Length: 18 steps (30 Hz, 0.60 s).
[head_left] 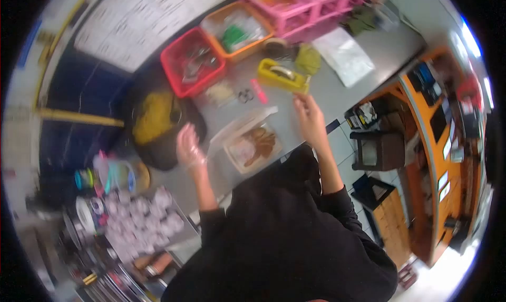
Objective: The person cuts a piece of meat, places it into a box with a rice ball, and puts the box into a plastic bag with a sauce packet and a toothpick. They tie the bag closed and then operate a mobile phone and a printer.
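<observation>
My left hand (190,145) wears a clear plastic glove and hovers beside a black pot (191,124) of yellow food (154,117); its fingers look loosely apart and hold nothing visible. Bare, my right hand (309,115) reaches to the end of a yellow tape dispenser (274,78), its fingers close together at the cutter end. Whatever may be between those fingertips is too small to make out. Between my hands, an open takeaway box (243,167) holds brown pieces of food (263,144) and a pale pink portion. Its lid (242,124) stands raised on the far side.
Behind lie a red basket (169,65), an orange basket (208,25), pink crates (295,25), white plastic sheets (345,57) and a pink marker (259,91). At the lower left, a tray holds several wrapped white portions (139,218). The counter's near edge runs before my body.
</observation>
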### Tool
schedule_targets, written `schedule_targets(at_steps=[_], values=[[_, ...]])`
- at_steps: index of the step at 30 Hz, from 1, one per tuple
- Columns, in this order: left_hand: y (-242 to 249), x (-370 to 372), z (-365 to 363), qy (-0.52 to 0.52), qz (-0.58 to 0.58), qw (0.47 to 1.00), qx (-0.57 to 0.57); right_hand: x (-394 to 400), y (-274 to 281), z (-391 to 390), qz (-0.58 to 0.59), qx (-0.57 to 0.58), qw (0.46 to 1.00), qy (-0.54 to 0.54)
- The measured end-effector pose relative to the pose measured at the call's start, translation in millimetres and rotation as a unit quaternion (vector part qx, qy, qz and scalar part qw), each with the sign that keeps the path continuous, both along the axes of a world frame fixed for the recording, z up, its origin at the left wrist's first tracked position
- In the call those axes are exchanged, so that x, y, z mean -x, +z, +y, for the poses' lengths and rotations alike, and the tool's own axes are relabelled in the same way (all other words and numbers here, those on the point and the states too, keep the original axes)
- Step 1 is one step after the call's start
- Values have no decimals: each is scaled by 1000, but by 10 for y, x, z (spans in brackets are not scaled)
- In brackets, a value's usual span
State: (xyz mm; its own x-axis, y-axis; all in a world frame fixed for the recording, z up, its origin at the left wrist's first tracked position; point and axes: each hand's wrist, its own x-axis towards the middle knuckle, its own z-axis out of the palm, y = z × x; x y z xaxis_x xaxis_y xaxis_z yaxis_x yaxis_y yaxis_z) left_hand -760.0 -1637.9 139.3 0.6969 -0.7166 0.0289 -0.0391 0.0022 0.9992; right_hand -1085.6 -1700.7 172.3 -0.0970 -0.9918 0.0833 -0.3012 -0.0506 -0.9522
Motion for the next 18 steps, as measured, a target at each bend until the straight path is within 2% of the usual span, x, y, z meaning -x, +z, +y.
schedule_targets(at_steps=[1,3,5,7,9,10,11,12,13,15,17,18], values=[[156,105,-48,-15,-59,998,7,-64,12,-82,5,-5,1000,28],[382,193,-81,-74,-288,955,-8,-200,53,-248,76,52,994,56],[409,287,-124,-130,-297,943,-71,-310,-3,-409,65,64,992,86],[360,365,-36,-141,-306,935,-112,-385,-93,-491,88,-28,976,195],[171,423,106,-209,-273,917,-200,-426,-248,-460,86,-35,971,220],[160,476,167,-205,-272,919,-200,-414,-266,-424,133,-125,954,239],[152,536,240,-228,-290,884,-286,-409,-297,-370,178,-213,927,253],[142,598,318,-250,-306,840,-370,-416,-349,-280,180,-212,926,255],[59,657,418,-250,-305,841,-371,-427,-423,-157,197,-186,935,227],[-265,747,602,-129,-390,882,-232,-482,-633,14,214,-159,943,197],[-461,772,618,-115,-400,888,-193,-551,-945,102,166,-100,976,94],[-497,785,602,-97,-242,938,-229,-591,-1040,101,141,-107,981,85]])
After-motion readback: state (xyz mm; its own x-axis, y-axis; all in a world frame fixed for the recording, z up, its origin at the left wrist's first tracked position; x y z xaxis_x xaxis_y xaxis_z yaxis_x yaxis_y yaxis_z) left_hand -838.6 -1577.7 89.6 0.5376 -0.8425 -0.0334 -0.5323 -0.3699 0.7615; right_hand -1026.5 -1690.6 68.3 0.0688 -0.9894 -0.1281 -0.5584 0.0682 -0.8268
